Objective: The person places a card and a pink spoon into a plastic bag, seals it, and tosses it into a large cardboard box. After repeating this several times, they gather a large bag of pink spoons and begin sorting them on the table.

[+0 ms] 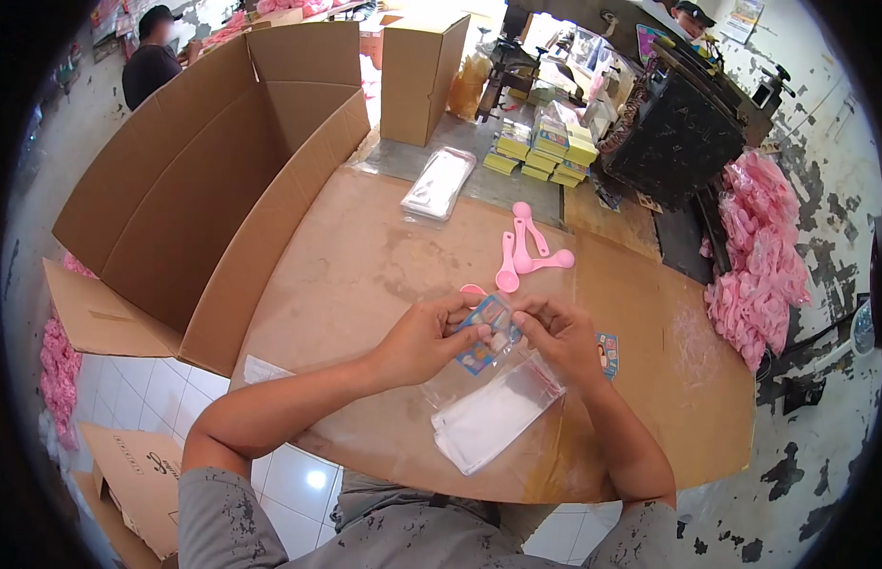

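My left hand is closed, pinching a small blue printed card between thumb and fingers. A pink spoon shows just past its fingertips, partly hidden. Close against the card, the closed fingers of my right hand pinch a clear plastic bag that overlaps it. Under both hands lies a stack of clear plastic bags. Another blue printed card pokes out beside my right wrist. Farther up the table are several pink measuring spoons, lying loosely together.
A large open cardboard box borders the cardboard-covered table on the left. Farther back are more clear bags and yellow-edged card stacks. Pink bagged goods hang at right. Two people are in the background.
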